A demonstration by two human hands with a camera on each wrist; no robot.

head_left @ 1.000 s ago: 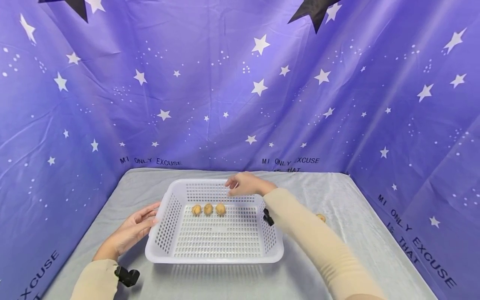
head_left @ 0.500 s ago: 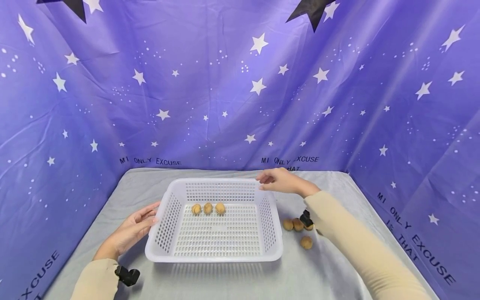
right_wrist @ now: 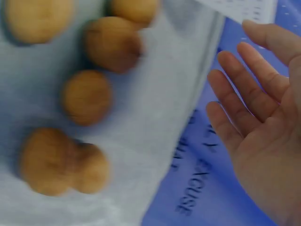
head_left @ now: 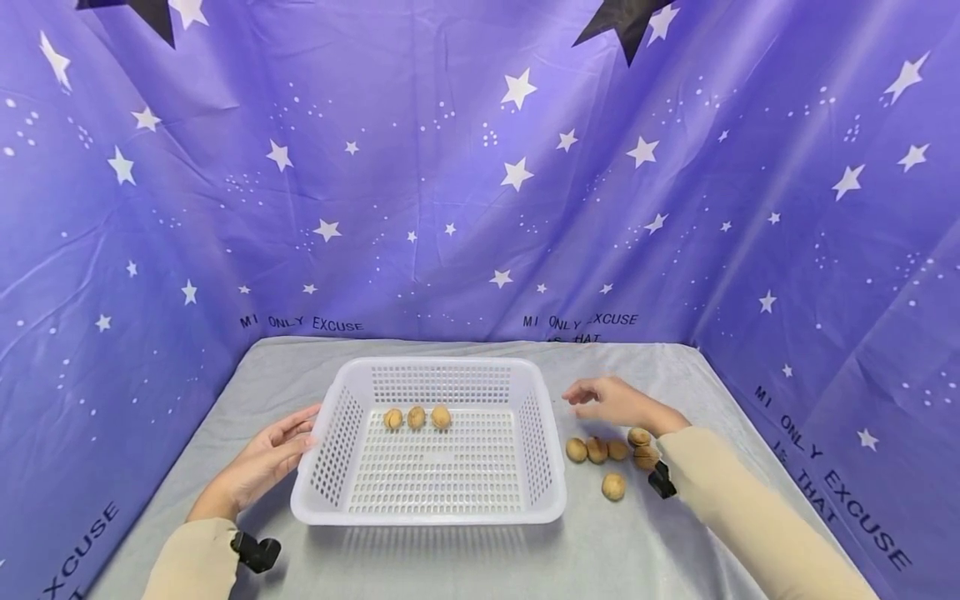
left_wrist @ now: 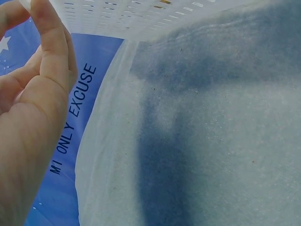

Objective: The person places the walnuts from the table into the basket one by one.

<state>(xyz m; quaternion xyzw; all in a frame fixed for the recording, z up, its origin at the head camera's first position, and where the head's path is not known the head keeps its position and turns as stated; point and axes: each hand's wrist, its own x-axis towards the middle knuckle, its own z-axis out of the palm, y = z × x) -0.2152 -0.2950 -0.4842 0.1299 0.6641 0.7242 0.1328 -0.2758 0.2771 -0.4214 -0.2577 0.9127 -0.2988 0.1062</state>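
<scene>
A: ok, nearest first: how's it gonna handle?

B: The basket (head_left: 427, 520). Plastic, so I'd guess light and a bit bendy. Grab the rim, same as the left hand (head_left: 262, 457), which pinches its left edge.

A: And the walnuts?

B: Six sit on the table (head_left: 420, 571), right of the basket: a loose walnut (head_left: 613, 487) in front, a row of three (head_left: 597, 451), a pair (head_left: 645, 457) beside those. Probably hard, light and rolly, so pinch around the middle. Right hand (head_left: 618, 403) is just past them, relaxed, holding nothing.

A: Looks?

B: Tan, roundish. Three more walnuts (head_left: 416, 418) line up toward the back inside the white, hole-filled basket. Behind it all, a purple starry curtain (head_left: 450, 183).
</scene>
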